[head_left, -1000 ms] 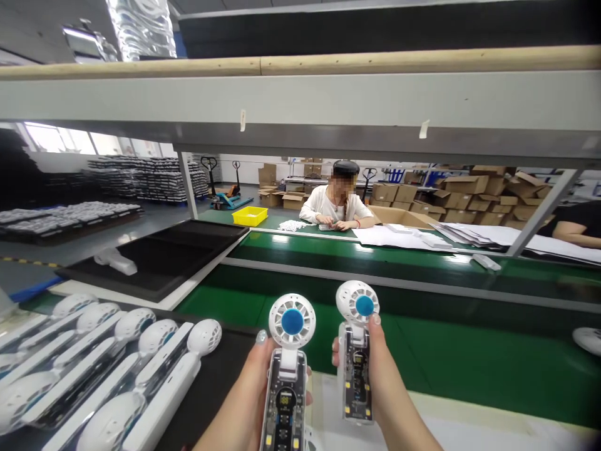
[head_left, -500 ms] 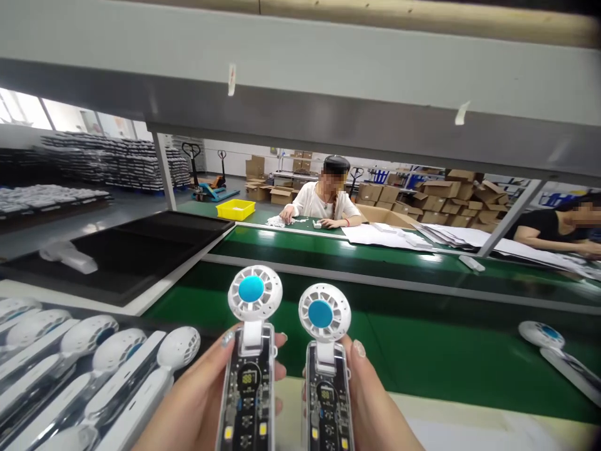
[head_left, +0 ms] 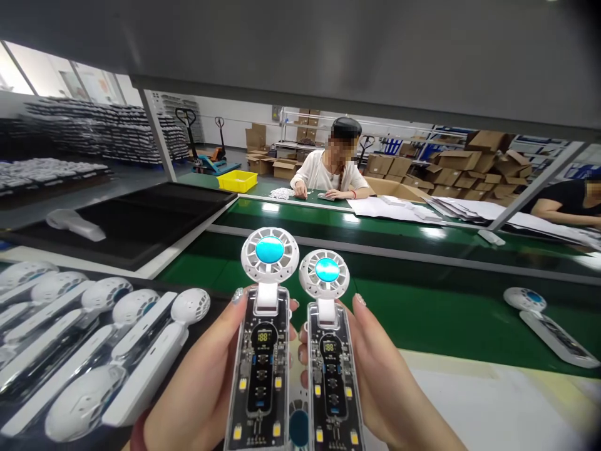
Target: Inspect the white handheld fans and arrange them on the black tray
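Above the near edge of the green conveyor belt, two handheld fans are held upright side by side. Left hand grasps the left fan, fingers wrapped around its clear handle; right hand grasps the right fan likewise. Both displays are lit. A tray of white fans lies to the left; another fan rests on the belt, right.

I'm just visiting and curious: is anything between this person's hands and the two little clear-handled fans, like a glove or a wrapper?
Nothing visible. The left hand grips the left fan bare, and the right hand grips the right fan bare, fingers wrapped directly on the clear handles. The two fans stand upright, side by side.
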